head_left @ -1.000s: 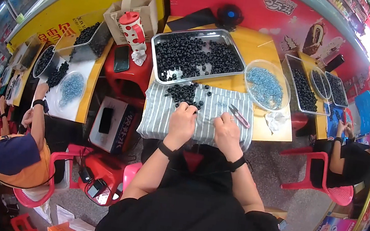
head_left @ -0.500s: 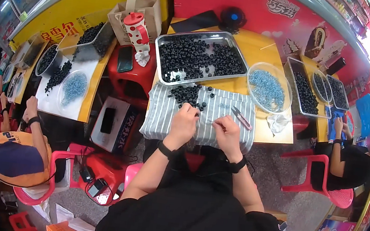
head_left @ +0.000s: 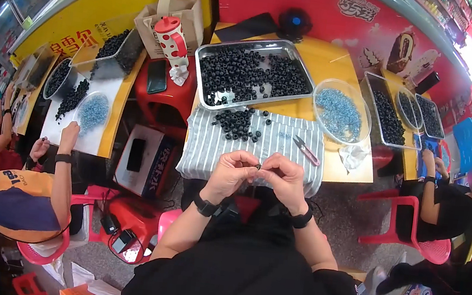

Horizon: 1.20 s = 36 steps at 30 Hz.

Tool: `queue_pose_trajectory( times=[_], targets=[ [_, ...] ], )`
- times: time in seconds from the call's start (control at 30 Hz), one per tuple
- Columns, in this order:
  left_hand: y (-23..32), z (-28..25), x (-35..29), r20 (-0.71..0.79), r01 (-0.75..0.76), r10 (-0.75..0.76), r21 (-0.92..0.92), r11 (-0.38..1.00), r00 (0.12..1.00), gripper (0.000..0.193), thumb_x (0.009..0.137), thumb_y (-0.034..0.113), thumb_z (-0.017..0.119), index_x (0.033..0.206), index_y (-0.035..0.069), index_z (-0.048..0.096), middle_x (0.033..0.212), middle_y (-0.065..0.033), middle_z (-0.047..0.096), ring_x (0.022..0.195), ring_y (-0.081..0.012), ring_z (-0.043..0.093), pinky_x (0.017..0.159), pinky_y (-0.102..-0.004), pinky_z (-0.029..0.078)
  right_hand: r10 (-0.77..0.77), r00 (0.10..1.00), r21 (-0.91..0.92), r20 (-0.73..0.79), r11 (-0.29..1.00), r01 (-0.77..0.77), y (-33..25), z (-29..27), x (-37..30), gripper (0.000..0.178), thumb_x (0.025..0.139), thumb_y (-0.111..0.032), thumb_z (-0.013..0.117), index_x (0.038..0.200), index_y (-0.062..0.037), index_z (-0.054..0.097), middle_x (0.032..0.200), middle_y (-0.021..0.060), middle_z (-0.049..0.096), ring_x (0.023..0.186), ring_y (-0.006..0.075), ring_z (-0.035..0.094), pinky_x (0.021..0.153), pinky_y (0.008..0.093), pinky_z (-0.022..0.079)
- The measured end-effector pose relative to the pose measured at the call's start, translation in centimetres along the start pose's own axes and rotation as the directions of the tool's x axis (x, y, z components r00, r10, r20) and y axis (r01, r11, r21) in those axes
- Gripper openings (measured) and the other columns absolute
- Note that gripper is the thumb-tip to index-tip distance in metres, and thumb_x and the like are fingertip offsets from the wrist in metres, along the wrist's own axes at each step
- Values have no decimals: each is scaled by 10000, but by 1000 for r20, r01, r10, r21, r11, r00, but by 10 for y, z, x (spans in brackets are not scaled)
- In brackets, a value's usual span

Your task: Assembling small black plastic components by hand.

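In front of my chest, above the near edge of a striped grey cloth [head_left: 197, 151], my two hands meet at the fingertips. My left hand [head_left: 226, 176] pinches a small round black piece [head_left: 258, 167]. The right hand [head_left: 286, 178] is closed in a pinch against the same piece; whatever else lies between its fingers is too small to name. Beyond them, a loose pile of black pieces [head_left: 236, 124] rests on the cloth. Pink-handled thread snips [head_left: 307, 151] lie to the right, beside a few tiny bluish bits [head_left: 284, 136].
A metal tray [head_left: 198, 78] of black pieces stands behind the cloth. Right of it is a clear round tub [head_left: 365, 134] of small blue pieces, with a crumpled tissue [head_left: 354, 157] nearby. A phone [head_left: 157, 76] lies on a red stool at left. People work at tables on both sides.
My left hand has drawn back from the black pile, and both hands have come together nearer my body with a black piece between them. The co-worker at left has reached toward the blue pieces.
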<state>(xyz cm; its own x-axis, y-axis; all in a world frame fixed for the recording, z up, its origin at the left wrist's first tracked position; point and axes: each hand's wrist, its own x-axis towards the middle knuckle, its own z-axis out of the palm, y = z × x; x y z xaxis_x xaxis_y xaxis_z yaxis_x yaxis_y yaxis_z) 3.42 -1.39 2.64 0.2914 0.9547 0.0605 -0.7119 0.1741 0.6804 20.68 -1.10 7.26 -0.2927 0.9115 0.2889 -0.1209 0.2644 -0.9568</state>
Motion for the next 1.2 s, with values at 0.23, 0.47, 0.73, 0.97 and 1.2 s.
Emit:
queue_pose_trajectory(
  times=[0.23, 0.47, 0.73, 0.97, 1.2],
  targets=[
    [-4, 1, -4, 35, 60, -56, -139, 988, 998, 138, 843, -51, 662, 974, -7, 650, 918, -89, 646, 735, -136, 636, 641, -224, 537, 51, 999, 31, 13, 998, -51, -1, -1, -4, 88, 776, 69, 690, 795, 6, 633, 770, 32, 601, 691, 81, 565, 592, 218, 433],
    [-5, -2, -7, 29, 89, -84, -213, 973, 996, 157, 848, -42, 661, 1003, -14, 653, 933, -100, 662, 738, -150, 654, 641, -226, 551, 31, 999, -55, 18, 998, -30, -3, -2, -3, 97, 758, 65, 702, 787, 5, 631, 753, 31, 595, 665, 75, 555, 565, 208, 418],
    [-2, -2, -6, 54, 91, -86, -100, 991, 995, 148, 850, -40, 659, 996, -19, 666, 956, -110, 660, 744, -156, 665, 630, -234, 559, -3, 998, -176, 64, 984, 14, -16, -2, 1, 101, 755, 57, 706, 772, 11, 617, 723, 42, 586, 619, 74, 563, 523, 216, 415],
    [-7, -5, -6, 67, 143, -131, -210, 967, 989, 140, 861, -32, 648, 999, -21, 665, 942, -107, 656, 719, -153, 663, 619, -232, 564, 54, 993, -309, 101, 951, -21, -21, -4, 4, 113, 757, 34, 722, 763, -6, 617, 658, 20, 593, 606, 62, 574, 530, 212, 430],
    [2, -10, -5, 170, 213, -183, -172, 962, 968, 175, 864, 0, 659, 1036, -28, 652, 929, -91, 649, 700, -131, 631, 607, -221, 535, 257, 952, -216, 166, 952, -219, -10, -13, 10, 116, 787, -29, 743, 823, -3, 636, 695, 1, 627, 639, 36, 550, 549, 213, 435]
  ],
)
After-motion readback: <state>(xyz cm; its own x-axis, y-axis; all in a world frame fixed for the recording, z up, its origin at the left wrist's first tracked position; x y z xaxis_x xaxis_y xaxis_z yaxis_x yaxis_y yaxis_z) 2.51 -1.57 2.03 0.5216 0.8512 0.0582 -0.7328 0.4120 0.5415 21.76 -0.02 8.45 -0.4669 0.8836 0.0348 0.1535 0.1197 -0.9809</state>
